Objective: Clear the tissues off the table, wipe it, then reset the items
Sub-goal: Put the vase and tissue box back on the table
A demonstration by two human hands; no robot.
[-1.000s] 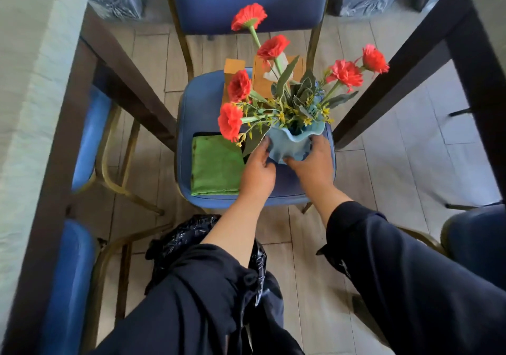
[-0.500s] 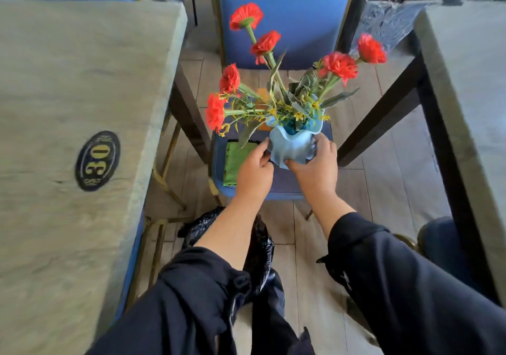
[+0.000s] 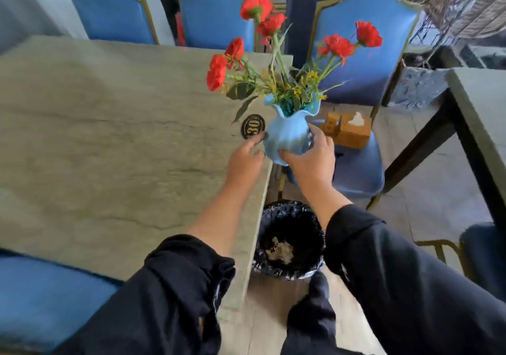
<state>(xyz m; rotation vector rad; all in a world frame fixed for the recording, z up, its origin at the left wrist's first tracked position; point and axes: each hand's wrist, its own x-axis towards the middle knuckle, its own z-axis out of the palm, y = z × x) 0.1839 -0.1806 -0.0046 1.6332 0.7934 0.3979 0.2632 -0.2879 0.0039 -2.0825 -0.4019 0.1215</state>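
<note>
Left hand (image 3: 245, 160): bare forearm extended, fingers cupping left flank of light-blue ruffled ceramic vase (image 3: 287, 133) | Right hand (image 3: 310, 163): dark-sleeved arm extended, fingers curled round vase's lower body.

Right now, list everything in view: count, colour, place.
table: one, grey-green stone look, left
number plaque: one, black oval with gold "30", at the table's right edge
blue vase: one, light blue, held over that edge
flowers: six red blooms, green stems, in the vase
chairs: five, blue with gold frames, round the tables
tissue box: one, brown wood, on the chair seat right of the vase
wooden holder: one, brown, beside the tissue box
bin: one, black liner, on the floor below the vase
crumpled tissues: a few, whitish, inside the bin
second table: one, grey, far right
left hand: one, holds the vase's left side
right hand: one, grips the vase's front
</note>
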